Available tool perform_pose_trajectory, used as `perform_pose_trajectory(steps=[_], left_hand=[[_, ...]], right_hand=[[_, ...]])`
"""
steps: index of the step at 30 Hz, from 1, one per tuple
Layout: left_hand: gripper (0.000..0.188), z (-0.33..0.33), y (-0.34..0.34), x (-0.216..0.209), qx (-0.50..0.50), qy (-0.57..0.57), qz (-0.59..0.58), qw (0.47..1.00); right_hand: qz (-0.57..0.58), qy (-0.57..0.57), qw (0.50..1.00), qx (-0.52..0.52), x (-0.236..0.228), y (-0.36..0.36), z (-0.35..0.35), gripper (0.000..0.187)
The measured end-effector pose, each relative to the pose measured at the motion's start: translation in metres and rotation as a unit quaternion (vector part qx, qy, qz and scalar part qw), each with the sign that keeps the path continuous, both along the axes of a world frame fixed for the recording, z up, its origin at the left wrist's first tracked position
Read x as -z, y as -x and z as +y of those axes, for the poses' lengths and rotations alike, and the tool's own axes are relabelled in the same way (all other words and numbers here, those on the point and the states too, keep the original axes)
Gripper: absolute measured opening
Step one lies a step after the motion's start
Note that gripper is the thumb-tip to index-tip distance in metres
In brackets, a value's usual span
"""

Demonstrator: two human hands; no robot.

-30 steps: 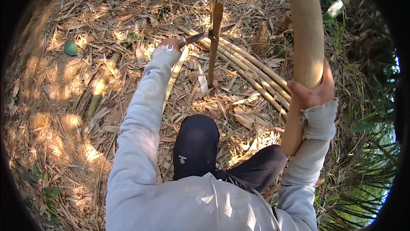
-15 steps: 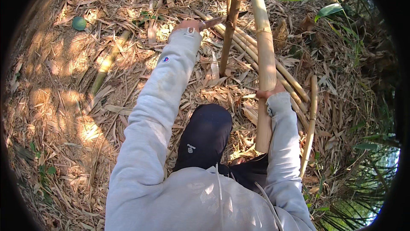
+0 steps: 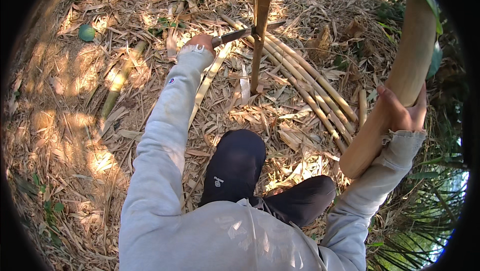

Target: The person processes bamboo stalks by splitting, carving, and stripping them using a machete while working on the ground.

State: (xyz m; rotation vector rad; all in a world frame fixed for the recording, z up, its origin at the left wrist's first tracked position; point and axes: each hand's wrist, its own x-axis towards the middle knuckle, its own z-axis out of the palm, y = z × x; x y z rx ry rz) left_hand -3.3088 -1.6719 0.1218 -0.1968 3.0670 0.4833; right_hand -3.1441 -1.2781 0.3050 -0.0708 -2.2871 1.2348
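My left hand [image 3: 200, 42] is wrapped round the handle of a long-bladed knife [image 3: 235, 36]. The blade meets an upright split bamboo stake [image 3: 259, 46] and its tip shows on the far side; whether it is lodged in the stake I cannot tell. At the right, my right hand [image 3: 404, 113] grips a thick pale bamboo pole [image 3: 407, 66] near its lower end. The pole is tilted, its cut end over my right forearm and its upper part leaving the view. Between the hands lie several thin bamboo poles [image 3: 312, 83] on the ground.
Dry bamboo leaves and chips [image 3: 125, 171] cover the ground. A greenish bamboo piece [image 3: 120, 81] lies at the left, near a round green leaf [image 3: 86, 33]. A pale bamboo strip [image 3: 205, 88] lies beside my left forearm. Green plants [image 3: 425, 231] edge the right side.
The thick pole has swung to the right and closer, with my right hand on it. My left hand has shifted slightly left and nearer, showing more of the blade at the stake.
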Motion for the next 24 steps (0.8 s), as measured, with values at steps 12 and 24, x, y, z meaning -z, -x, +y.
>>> perform_pose_trajectory(steps=[12,24], left_hand=[[0.024,0.041,0.023,0.002,0.015,0.036,0.051,0.998],[0.029,0.018,0.026,0.01,-0.016,-0.004,0.047,0.999]], right_hand=[[-0.354,-0.298,0.885,0.052,0.197,0.038,-0.037,0.096],[-0.069,-0.11,0.99,-0.057,0.065,0.022,-0.005,0.091]])
